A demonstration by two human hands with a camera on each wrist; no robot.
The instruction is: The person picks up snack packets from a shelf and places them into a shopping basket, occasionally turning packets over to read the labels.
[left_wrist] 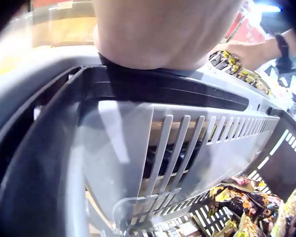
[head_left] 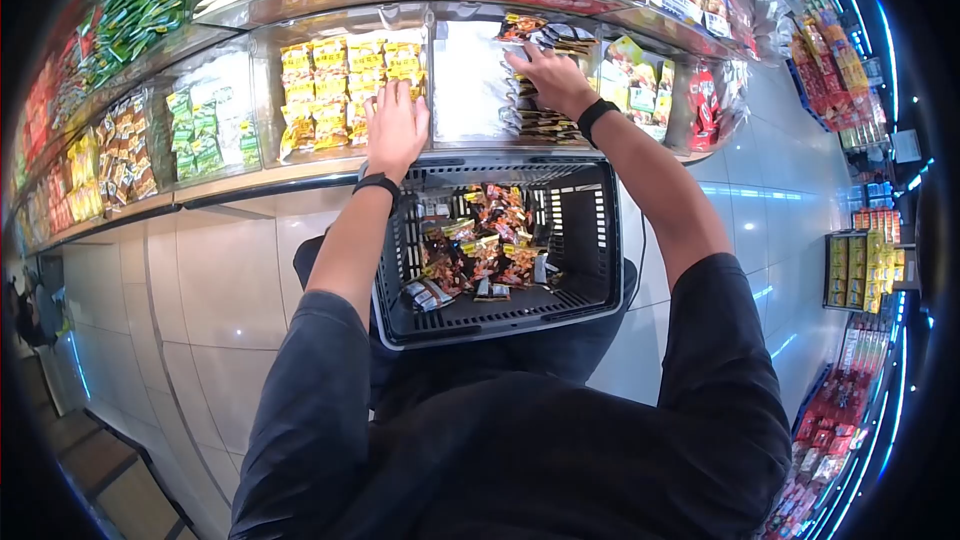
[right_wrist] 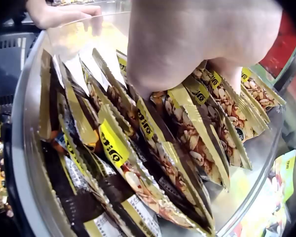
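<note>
My right hand (head_left: 553, 80) reaches into a clear bin of upright nut snack packets (right_wrist: 153, 148), brown and gold with yellow labels. In the right wrist view its thumb and a finger dip among the packets, spread apart; the fingertips are hidden. My left hand (head_left: 397, 130) lies with extended fingers at the front of the neighbouring bin of yellow packets (head_left: 315, 90). Below both hands, a black shopping basket (head_left: 500, 333) holds several similar nut packets (head_left: 487, 255). In the left wrist view the basket's grey slatted wall (left_wrist: 118, 138) sits under my forearm.
A bare white area (head_left: 468, 80) fills the left part of the nut bin. Green-and-white packets (head_left: 197, 125) stand farther left, and red packets (head_left: 703, 105) at the right end. More snack bins line the shelf above. Across the tiled aisle (head_left: 770, 200) is another display (head_left: 860, 270).
</note>
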